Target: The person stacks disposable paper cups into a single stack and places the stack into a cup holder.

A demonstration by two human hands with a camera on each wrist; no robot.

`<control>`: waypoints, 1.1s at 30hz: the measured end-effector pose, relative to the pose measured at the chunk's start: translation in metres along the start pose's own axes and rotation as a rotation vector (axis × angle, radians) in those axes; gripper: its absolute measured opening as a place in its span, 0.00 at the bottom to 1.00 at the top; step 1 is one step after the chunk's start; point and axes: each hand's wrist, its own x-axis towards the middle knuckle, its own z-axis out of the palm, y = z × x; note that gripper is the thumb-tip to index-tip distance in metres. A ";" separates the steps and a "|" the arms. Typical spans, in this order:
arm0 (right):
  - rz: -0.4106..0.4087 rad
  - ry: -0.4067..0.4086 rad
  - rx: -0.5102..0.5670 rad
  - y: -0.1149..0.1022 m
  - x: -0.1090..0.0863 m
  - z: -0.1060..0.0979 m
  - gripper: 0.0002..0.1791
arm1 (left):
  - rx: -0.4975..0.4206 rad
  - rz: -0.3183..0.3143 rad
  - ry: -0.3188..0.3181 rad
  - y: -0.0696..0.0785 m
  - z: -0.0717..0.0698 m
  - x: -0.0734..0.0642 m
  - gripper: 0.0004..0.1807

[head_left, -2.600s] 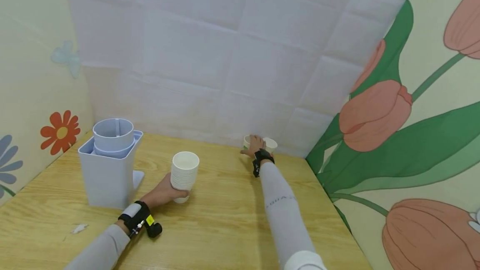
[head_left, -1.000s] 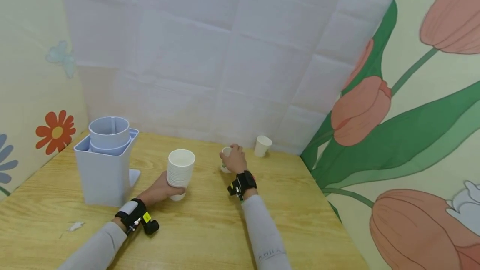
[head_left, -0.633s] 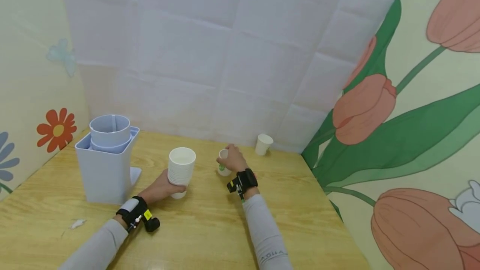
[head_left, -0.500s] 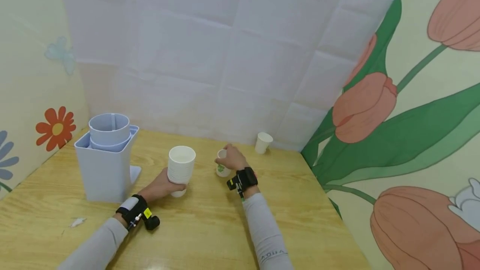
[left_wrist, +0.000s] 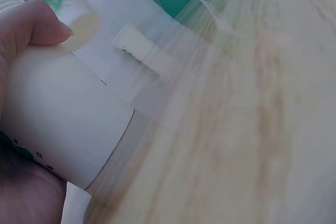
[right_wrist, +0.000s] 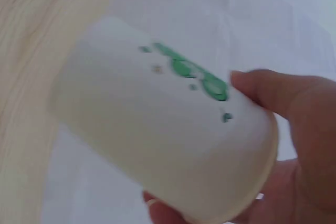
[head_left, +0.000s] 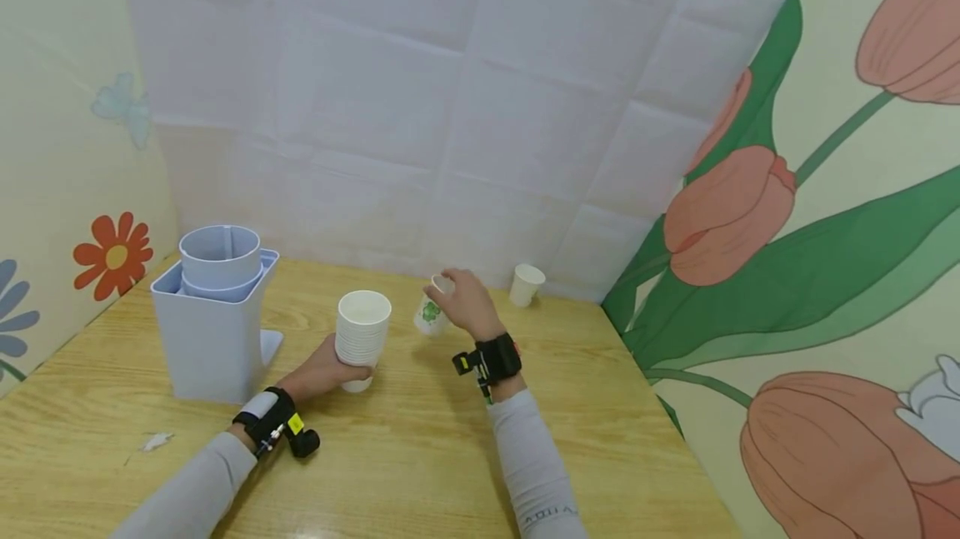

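Observation:
A tall stack of white paper cups (head_left: 363,331) stands upright in my left hand (head_left: 324,371), which grips it low down. The left wrist view shows the thumb (left_wrist: 39,22) curled over the lowest cup (left_wrist: 63,114). To the right, my right hand (head_left: 471,304) pinches a single paper cup (head_left: 431,311) near its rim, tilted and lifted off the table. Green leaf marks (right_wrist: 199,74) show on its side in the right wrist view. Another white paper cup (head_left: 527,285) stands alone at the back, right of my right hand.
A pale blue plastic container (head_left: 206,347) with a round holder (head_left: 220,260) in its top stands at the left on the wooden table (head_left: 420,456). A white scrap (head_left: 156,441) lies in front of it. White sheeting (head_left: 360,106) hangs behind the table.
My right hand first reached the cups at the back, then brought one leftward and nearer. Just now it has risen and tilted that cup. My left hand keeps its hold on the stack.

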 end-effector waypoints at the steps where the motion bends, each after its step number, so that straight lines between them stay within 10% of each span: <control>1: -0.018 0.030 0.034 -0.002 0.000 -0.002 0.32 | 0.003 0.000 0.003 0.000 0.000 0.000 0.36; 9: -0.274 0.294 0.294 -0.016 -0.003 -0.010 0.32 | 0.019 -0.010 0.014 -0.004 0.000 0.002 0.37; 17: -0.620 0.371 0.503 -0.031 -0.006 -0.003 0.42 | 0.008 -0.014 0.009 -0.006 0.001 0.002 0.37; 33: -0.738 0.251 0.294 -0.048 -0.009 0.022 0.37 | 0.011 0.003 -0.008 -0.006 -0.002 0.003 0.36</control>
